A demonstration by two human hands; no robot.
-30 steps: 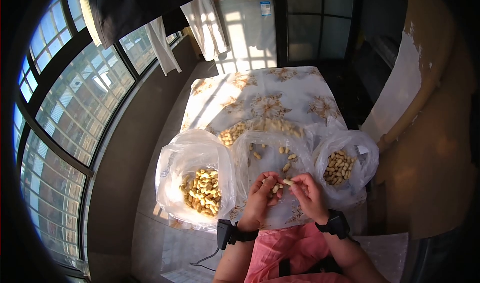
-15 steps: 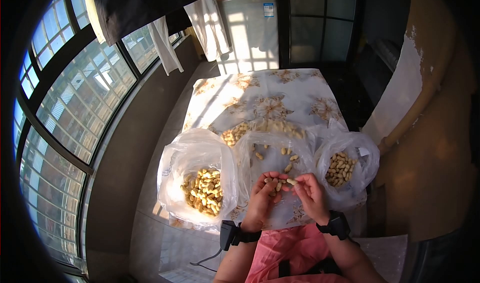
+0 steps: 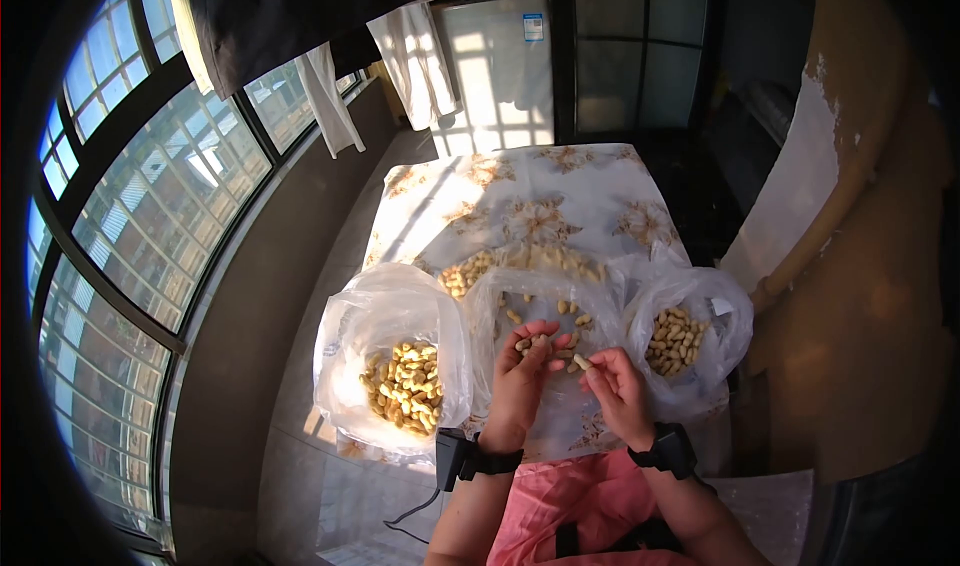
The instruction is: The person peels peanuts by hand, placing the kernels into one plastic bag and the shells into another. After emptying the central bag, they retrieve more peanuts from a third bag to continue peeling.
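Observation:
My left hand [image 3: 520,381] is curled around several unshelled peanuts [image 3: 533,346], partly hidden by its fingers. Close beside it, my right hand [image 3: 618,394] pinches a single peanut [image 3: 581,362] between thumb and fingertips. Both hands are over the near part of the middle plastic bag [image 3: 484,331], where a few loose peanuts [image 3: 570,307] lie beyond the fingers. To the left stands an open plastic bag [image 3: 340,336] with a pile of peanuts [image 3: 405,386] in it. Another open bag [image 3: 735,316] on the right holds more peanuts [image 3: 677,341].
A flowered cloth covers the table [image 3: 540,181]. More peanuts [image 3: 465,274] lie behind the middle bag. Barred windows [image 3: 170,206] run along the left wall. Clothes [image 3: 300,16] hang overhead, and a pale fridge-like cabinet [image 3: 500,76] stands at the back.
My left hand has moved slightly up and away from me with its peanuts. My right hand has shifted little and still pinches a peanut. The view has tilted slightly.

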